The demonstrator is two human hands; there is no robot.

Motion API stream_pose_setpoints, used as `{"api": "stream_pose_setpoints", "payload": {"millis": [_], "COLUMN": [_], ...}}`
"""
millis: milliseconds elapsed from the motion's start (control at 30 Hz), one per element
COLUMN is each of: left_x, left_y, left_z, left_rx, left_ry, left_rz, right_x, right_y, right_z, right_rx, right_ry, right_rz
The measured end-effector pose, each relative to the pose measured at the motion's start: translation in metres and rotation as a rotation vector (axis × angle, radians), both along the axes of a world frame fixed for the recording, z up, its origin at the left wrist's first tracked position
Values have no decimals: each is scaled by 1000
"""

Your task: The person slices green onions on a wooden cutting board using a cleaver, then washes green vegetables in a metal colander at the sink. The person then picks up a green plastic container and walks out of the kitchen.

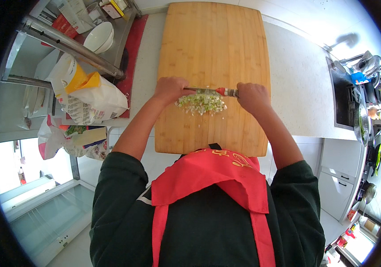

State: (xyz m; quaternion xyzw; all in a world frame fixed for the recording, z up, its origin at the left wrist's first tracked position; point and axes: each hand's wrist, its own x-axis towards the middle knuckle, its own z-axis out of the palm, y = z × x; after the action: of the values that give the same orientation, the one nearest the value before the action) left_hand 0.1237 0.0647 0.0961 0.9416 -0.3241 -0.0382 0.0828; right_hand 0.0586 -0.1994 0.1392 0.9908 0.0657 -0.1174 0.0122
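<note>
A kitchen knife [207, 91] lies crosswise over a large wooden cutting board [214, 46], seen mostly from its spine. My right hand [253, 96] is closed around its handle end. At the other end, my left hand [172, 89] holds the blade near its tip; the exact hold of the fingers is hidden. Just on my side of the blade, a heap of chopped pale green and white vegetable [202, 104], perhaps scallion or leek, lies on the board, with small bits scattered around it.
At the left, a metal shelf carries a white bowl [99, 37]; a large white and yellow plastic sack [90, 93] stands nearby. A light countertop [294, 80] runs right of the board to a sink [344, 96] with a metal colander [362, 125] at its edge.
</note>
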Motion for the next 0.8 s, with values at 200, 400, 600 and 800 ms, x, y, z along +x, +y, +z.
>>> {"api": "stream_pose_setpoints", "payload": {"millis": [200,400,600,800], "left_x": [-3,1,-9,3], "left_y": [5,2,10,19], "left_z": [-19,-5,-7,24], "left_rx": [-48,56,-51,47], "left_ry": [-45,-44,-209,4], "left_rz": [-19,-104,-245,-273], "right_x": [-10,-30,-48,-80], "right_y": [2,10,10,36], "right_z": [-3,-22,-26,6], "right_rx": [11,72,213,479], "right_ry": [-37,46,91,226], "right_rz": [-13,-140,-73,-88]}}
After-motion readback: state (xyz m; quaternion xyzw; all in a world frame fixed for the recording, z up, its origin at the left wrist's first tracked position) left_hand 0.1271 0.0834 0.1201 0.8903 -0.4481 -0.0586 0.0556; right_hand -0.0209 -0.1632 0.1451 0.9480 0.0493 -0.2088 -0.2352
